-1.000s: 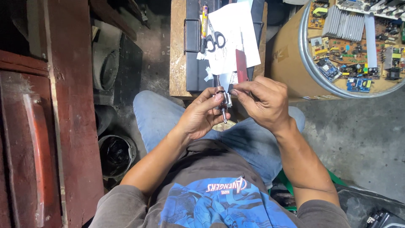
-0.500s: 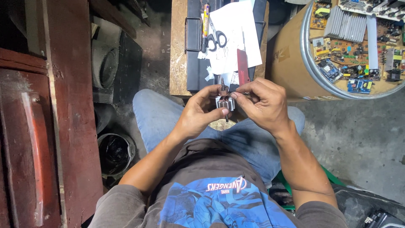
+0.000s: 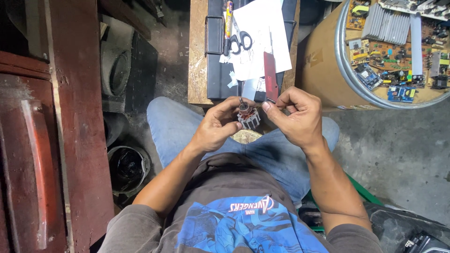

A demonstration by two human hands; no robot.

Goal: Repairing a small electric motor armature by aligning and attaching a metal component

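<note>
Workshop floor; coil [image 3: 247,115] between hands.

Ahead of my knees I see a narrow wooden surface [image 3: 197,61] with a chipboard top, its left strip bare. A flat black case [image 3: 216,70] with a metal handle lies lengthwise on it. On the case rest white paper sheets [image 3: 262,33], some overhanging to the right, with small torn scraps by their lower edge. A pair of black-handled scissors [image 3: 240,38] lies on the paper's left part, a marker pen [image 3: 228,23] just beside them, and a dark red utility knife [image 3: 270,77] lies over the paper's lower right. Below it all is the grey concrete floor [image 3: 403,154].
</note>
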